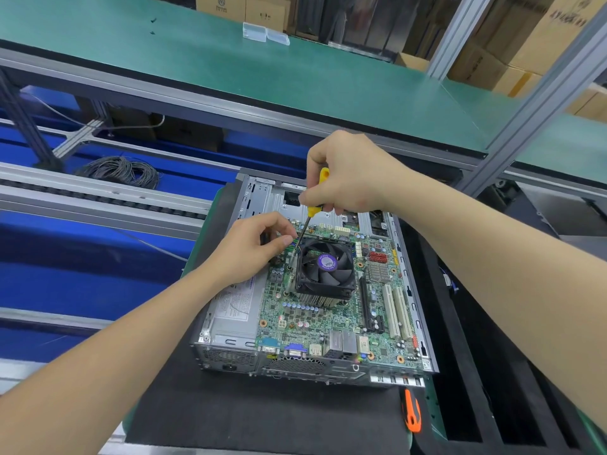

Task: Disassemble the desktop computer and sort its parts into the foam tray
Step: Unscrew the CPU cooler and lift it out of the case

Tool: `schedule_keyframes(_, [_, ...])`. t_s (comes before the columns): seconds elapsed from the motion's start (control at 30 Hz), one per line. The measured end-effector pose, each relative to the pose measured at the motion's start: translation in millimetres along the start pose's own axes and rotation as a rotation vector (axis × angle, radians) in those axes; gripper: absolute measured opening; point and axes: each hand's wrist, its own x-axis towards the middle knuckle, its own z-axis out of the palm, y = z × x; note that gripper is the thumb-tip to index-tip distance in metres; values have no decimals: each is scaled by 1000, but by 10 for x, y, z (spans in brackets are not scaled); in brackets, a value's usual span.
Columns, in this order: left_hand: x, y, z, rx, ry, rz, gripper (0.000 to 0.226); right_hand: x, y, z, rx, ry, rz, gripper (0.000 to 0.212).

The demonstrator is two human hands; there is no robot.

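gripping recorded on yellow-handled screwdriver, handle enclosed by right hand, shaft pinched by left hand, tip set down at far left corner of cpu cooler fan, open desktop computer case laid flat on black foam mat, orange-handled tool beside it

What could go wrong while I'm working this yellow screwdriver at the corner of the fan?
The screwdriver in the right hand could slip at the corner of the fan and gouge the motherboard. The left hand pinches the shaft near the tip, so a slip might jab it.
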Motion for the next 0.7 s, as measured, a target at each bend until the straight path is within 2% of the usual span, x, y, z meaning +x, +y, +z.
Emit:
schedule_keyframes(0.1, [1,25,-32,-215,-62,17,14,9,-59,7,-100,-46,-64,16])
schedule_keyframes(0.23, [66,102,-91,-371,-116,77,20,89,-173,-40,-287,-160,-38,52])
schedule_keyframes(0.27, [95,138,-104,-406,-127,80,21,117,-199,-65,-311,-214,-23,55])
schedule_keyframes(0.37, [205,263,-160,-521,-217,132,26,186,-247,-103,-368,-347,-91,42])
schedule_keyframes(0.5, [270,341,-217,-508,-343,142,33,210,-199,-176,-393,-349,-243,24])
schedule_keyframes(0.7, [271,332,-121,-458,-309,78,19,147,-136,-204,-521,-322,-423,21])
